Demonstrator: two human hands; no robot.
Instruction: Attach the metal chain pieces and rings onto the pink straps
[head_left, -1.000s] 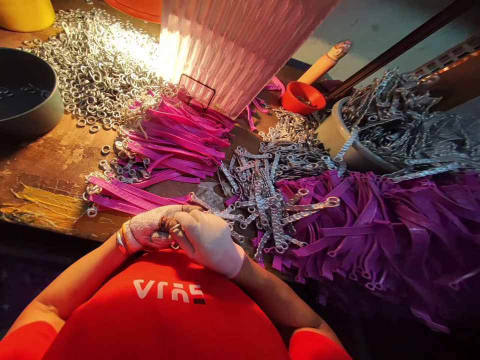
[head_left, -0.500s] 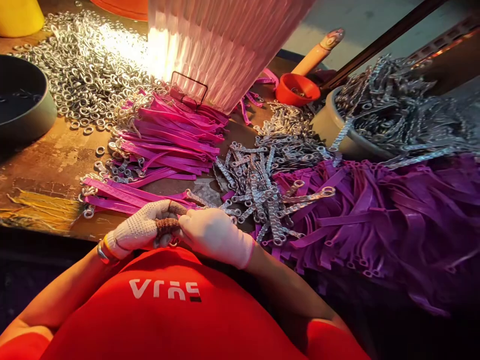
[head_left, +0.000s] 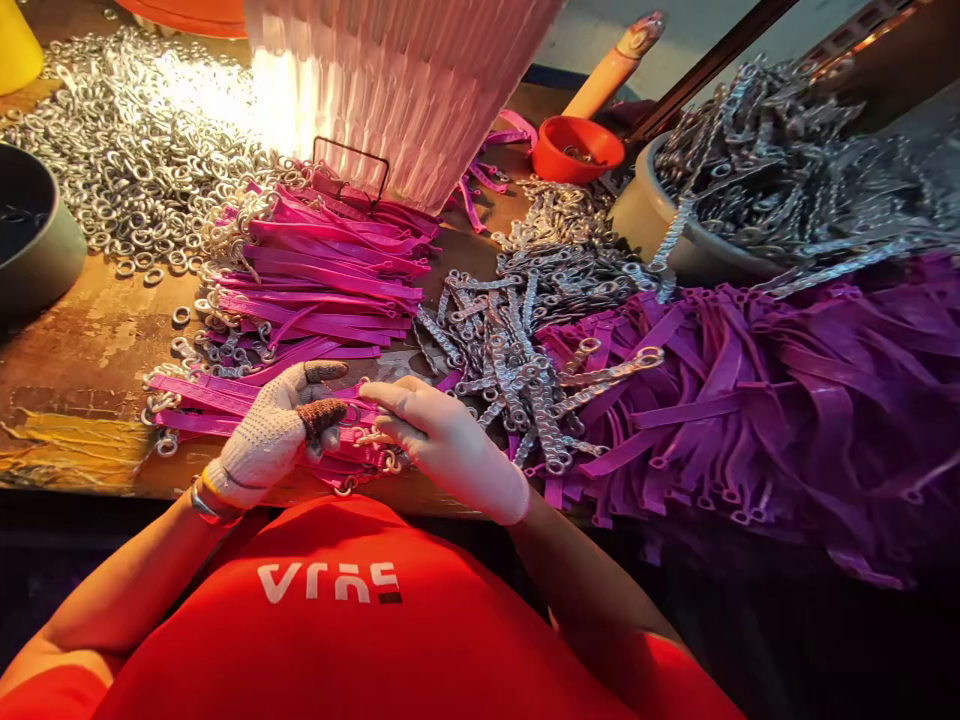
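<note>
My left hand, in a dotted white glove with brown-covered fingertips, is over a group of magenta straps near the table's front edge. Its thumb and index finger are apart, while the lower fingers curl. Facing it, my right hand, in a plain white glove, has thumb and fingers pressed together at a strap end. What lies in that pinch is too small to make out. Below and between the hands, strap ends with metal rings show at the edge. Silver twisted metal links lie right of my right hand.
Loose metal rings are heaped at back left beside a dark round container. A translucent ribbed sheet stands behind more magenta straps. Purple straps, a tub of links and a red bowl are right.
My hands were together with fingers touching; they have parted, the right one shifting right. My left thumb and index finger have spread. The view has shifted slightly.
</note>
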